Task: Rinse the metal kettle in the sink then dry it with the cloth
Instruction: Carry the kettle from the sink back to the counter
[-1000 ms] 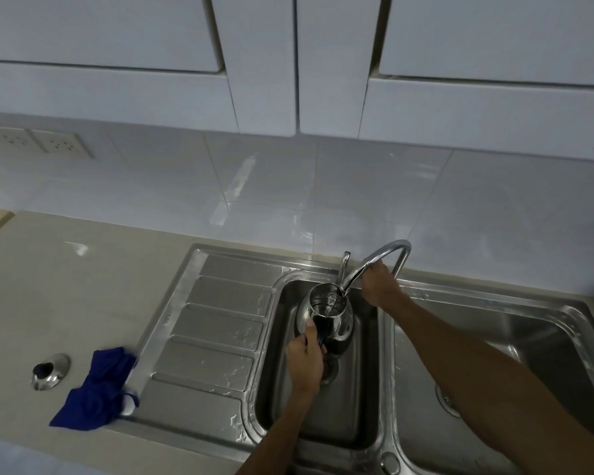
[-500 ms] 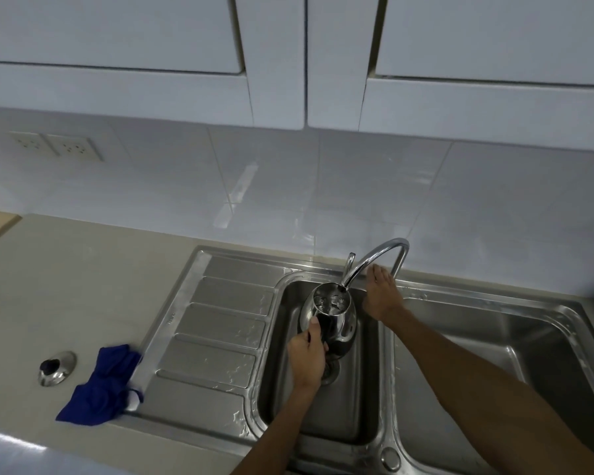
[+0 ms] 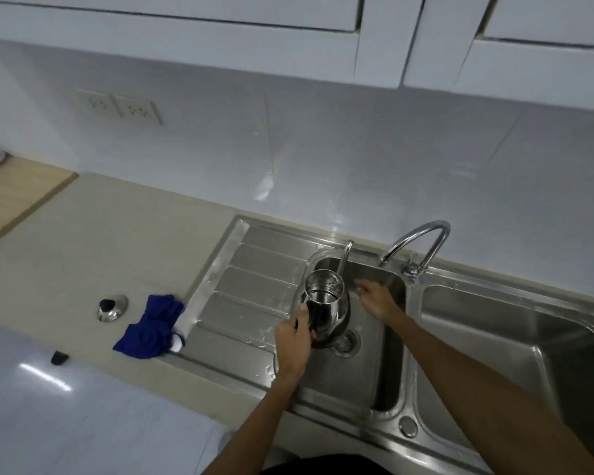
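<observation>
The shiny metal kettle (image 3: 326, 308) stands upright over the left sink basin (image 3: 378, 368), lid off, its long thin spout rising toward the back rim. My left hand (image 3: 294, 344) grips its dark handle from the near side. My right hand (image 3: 374, 298) hovers just right of the kettle, fingers apart, holding nothing, below the curved chrome tap (image 3: 422, 241). No water runs from the tap. The crumpled blue cloth (image 3: 150, 327) lies on the counter at the drainboard's left edge.
The kettle lid (image 3: 111, 307) lies on the beige counter left of the cloth. A small black object (image 3: 59, 357) sits nearer me. The ribbed drainboard (image 3: 251, 296) is wet. A second basin (image 3: 515, 351) is to the right. Wall sockets (image 3: 120, 106) sit behind.
My right hand has left the tap and dropped beside the kettle. The kettle has shifted away from under the spout. My view has swung, so the sink sits further right.
</observation>
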Action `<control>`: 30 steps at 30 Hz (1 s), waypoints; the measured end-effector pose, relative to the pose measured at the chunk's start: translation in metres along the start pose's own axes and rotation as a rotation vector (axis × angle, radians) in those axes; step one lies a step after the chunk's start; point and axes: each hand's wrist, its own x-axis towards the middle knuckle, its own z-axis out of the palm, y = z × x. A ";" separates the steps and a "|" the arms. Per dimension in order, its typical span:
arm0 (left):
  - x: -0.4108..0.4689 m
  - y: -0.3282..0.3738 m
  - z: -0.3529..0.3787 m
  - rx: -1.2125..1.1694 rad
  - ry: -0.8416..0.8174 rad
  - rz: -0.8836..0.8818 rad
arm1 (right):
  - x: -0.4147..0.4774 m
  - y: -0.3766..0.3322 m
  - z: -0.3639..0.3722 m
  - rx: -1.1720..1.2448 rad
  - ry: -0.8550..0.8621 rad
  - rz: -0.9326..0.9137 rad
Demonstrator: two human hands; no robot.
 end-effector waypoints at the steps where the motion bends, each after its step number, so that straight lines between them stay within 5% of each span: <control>1: 0.000 0.002 -0.013 -0.004 -0.007 0.006 | -0.001 -0.011 0.009 0.124 -0.053 0.055; 4: 0.003 0.012 -0.051 -0.008 -0.023 0.023 | -0.004 -0.052 0.038 0.517 -0.126 0.154; 13: 0.038 0.038 -0.185 0.005 -0.082 0.088 | -0.051 -0.200 0.100 1.041 -0.029 0.210; 30: 0.180 0.050 -0.455 0.192 -0.002 0.228 | -0.002 -0.421 0.284 1.052 0.002 0.249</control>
